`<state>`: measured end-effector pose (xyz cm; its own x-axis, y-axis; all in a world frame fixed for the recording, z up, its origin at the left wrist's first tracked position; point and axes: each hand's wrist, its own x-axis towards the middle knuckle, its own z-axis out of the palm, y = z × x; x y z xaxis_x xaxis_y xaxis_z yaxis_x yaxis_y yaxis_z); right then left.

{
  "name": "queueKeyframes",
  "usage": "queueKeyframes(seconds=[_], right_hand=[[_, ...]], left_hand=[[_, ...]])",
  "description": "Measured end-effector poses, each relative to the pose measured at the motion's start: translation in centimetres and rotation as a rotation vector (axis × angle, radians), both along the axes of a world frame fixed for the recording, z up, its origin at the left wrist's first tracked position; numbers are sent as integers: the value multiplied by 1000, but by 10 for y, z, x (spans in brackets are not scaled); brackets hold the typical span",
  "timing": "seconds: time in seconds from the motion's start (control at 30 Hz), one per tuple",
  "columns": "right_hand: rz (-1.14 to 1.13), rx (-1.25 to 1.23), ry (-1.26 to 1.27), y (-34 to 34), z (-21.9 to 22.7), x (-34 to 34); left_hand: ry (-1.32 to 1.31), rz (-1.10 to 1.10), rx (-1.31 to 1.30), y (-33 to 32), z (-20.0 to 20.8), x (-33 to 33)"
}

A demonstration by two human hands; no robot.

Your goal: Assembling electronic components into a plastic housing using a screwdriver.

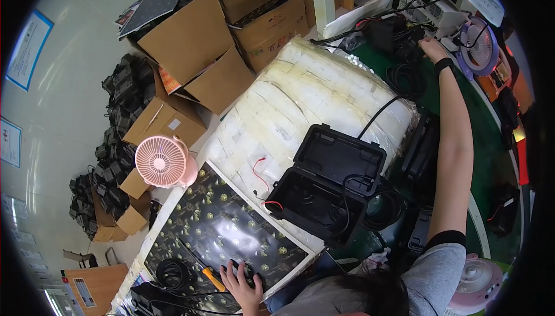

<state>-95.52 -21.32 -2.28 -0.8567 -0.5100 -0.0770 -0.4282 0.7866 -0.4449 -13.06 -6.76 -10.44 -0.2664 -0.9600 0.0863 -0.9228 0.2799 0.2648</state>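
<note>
My left hand [241, 288] lies with fingers spread on a dark patterned sheet [231, 218]. A small dark piece shows beneath its fingers, too unclear to name. Just left of it is a screwdriver [213, 278] with an orange handle. My right arm stretches to the far right, where my right hand [432, 50] is closed beside a heap of black parts [399, 36]; what it grips is hidden. Between the hands an open black plastic case [315, 209] rests with its lid tilted back. A black cable runs inside it, and a red wire [273, 203] sticks out at its left.
A pink fan [165, 163] stands at the left edge. Coiled cables [173, 274] lie front left, another coil [404, 79] back right. A wrapped white block [312, 85] fills the middle. Cardboard boxes [185, 33] stand behind; a purple fan [478, 47] and grey device [430, 7] are far right.
</note>
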Motion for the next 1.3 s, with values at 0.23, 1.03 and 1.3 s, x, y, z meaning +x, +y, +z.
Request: queueKeyframes(seconds=[0.23, 1.03, 1.3], right_hand=[[-176, -22, 416, 2, -25, -8], [-34, 214, 800, 18, 71, 26], [-218, -119, 759, 59, 17, 3]], left_hand=[[-3, 15, -5, 2, 0, 1], [-4, 19, -12, 0, 0, -1], [6, 28, -3, 1, 3, -3]])
